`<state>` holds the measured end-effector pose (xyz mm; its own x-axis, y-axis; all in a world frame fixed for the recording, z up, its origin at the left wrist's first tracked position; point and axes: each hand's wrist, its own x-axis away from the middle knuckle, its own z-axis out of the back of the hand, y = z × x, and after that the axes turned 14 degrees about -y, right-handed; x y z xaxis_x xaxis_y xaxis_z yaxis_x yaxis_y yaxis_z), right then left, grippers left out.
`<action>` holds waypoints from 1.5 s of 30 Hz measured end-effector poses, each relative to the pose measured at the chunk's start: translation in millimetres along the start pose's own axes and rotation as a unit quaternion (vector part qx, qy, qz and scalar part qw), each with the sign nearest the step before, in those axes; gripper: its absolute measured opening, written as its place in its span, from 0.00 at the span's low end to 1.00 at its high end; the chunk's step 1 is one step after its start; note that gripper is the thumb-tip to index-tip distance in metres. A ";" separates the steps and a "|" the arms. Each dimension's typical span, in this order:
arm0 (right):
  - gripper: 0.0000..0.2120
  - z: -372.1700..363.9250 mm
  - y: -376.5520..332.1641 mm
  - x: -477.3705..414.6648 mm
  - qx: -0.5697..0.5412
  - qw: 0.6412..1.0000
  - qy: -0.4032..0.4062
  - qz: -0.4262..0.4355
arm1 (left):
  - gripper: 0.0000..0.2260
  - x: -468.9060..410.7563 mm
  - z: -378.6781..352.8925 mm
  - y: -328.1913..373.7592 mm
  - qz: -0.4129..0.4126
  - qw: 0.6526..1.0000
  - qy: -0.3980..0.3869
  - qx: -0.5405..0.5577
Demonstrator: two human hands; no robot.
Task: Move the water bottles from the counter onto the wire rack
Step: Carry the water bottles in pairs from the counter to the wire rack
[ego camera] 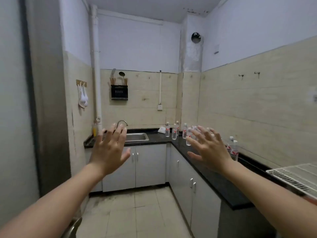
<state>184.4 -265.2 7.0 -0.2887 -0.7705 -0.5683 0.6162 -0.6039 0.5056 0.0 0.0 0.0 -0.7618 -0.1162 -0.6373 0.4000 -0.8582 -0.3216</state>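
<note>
Several clear water bottles (pixel 174 134) with red-and-white labels stand upright along the black L-shaped counter (pixel 221 184), from the far corner toward the right; some are hidden behind my right hand. A white wire rack (pixel 298 176) lies on the counter at the near right edge of the view. My left hand (pixel 111 148) is raised in front of the sink, fingers spread, holding nothing. My right hand (pixel 208 148) is raised in front of the bottles, fingers spread and empty, well short of the counter.
A steel sink (pixel 137 137) with a curved tap sits in the far counter. White cabinet doors (pixel 147 167) run below. A black utensil holder (pixel 119 92) and white spoons (pixel 83 97) hang on the tiled wall. Tiled floor (pixel 137 212) lies between me and the counters.
</note>
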 end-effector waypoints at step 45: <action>0.25 -507.2 -82.1 -487.4 -0.147 0.985 -0.083 -0.028 | 0.28 -309.2 -528.9 -259.1 0.168 0.972 -0.155 0.050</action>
<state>646.2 263.4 -86.8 -0.4295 -0.7747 -0.4642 0.7740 -0.5805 0.2527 401.4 522.7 -90.1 -0.7194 -0.5310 -0.4478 0.6137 -0.7879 -0.0517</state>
